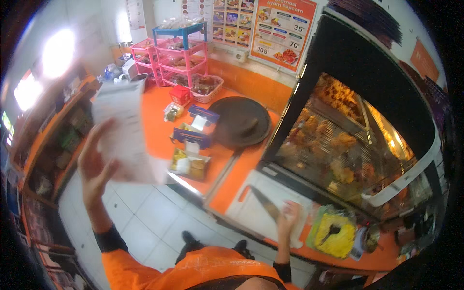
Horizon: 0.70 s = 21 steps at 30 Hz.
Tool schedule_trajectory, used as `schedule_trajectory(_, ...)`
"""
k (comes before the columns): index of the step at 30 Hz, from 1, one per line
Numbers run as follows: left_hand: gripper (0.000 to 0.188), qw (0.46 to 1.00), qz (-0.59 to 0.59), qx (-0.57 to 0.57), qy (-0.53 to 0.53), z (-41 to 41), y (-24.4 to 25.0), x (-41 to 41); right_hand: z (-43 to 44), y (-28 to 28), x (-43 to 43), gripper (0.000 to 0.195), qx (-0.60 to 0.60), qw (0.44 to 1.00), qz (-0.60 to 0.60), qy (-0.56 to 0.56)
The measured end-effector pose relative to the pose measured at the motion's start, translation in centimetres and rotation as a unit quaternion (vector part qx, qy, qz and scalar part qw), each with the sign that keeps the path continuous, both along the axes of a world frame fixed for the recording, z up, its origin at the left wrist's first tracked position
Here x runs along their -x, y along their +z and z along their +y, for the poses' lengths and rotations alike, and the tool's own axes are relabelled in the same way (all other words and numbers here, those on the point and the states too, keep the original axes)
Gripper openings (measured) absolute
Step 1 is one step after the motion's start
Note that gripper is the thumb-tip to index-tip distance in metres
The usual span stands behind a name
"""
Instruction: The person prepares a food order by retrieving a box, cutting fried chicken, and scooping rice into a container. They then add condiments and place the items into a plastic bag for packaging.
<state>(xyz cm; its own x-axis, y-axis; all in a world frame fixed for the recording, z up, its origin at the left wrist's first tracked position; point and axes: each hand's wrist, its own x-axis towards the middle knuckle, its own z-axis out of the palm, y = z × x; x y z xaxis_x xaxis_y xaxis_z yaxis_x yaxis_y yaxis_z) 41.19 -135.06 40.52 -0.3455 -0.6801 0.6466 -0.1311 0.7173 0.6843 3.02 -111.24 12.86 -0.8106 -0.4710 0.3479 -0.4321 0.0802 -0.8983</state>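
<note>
Up on the left, my left hand (96, 163) has a large whitish printed sheet (125, 134), which looks like wrapping paper. Motion blurs both the sheet and the fingers. Low on the right, my right hand (290, 214) is at the handle end of a broad kitchen knife (266, 203); its fingers are curled and blurred. The knife lies over a white cutting board (241, 212), blade pointing away to the left. On the orange counter (156, 116), an open food box (190, 165) holds yellow food, a white item and a brown piece. Other open blue boxes (192, 137) stand behind it.
A round dark tray (241, 121) sits beside the boxes. The heated display cabinet (279, 159) with fried chicken stands right. A tub of yellow food (335, 233) with a dark spoon is near my right hand. Pink racks (185, 67) and a red box (180, 95) are at the back.
</note>
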Motion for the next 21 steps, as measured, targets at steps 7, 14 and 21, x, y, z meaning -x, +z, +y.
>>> schedule_trajectory(7, 0.072, 0.996, -0.071, -0.001, 0.055, -3.3, -3.9, -14.6, -24.8, -5.5, -9.9, 0.043, -0.319, 0.931, 0.071, 0.163)
schedule_trajectory(14, 0.065, 0.967, -0.076, -0.243, -0.024, -13.0, -8.4, -17.3, -29.0, -9.2, -12.3, 0.022, -0.377, 0.921, 0.089, 0.046)
schedule_trajectory(21, 0.068, 0.973, -0.194, -0.087, -0.093, -35.6, -24.1, -11.3, -27.1, -10.4, -13.6, 0.020, -0.322, 0.945, 0.050, -0.037)
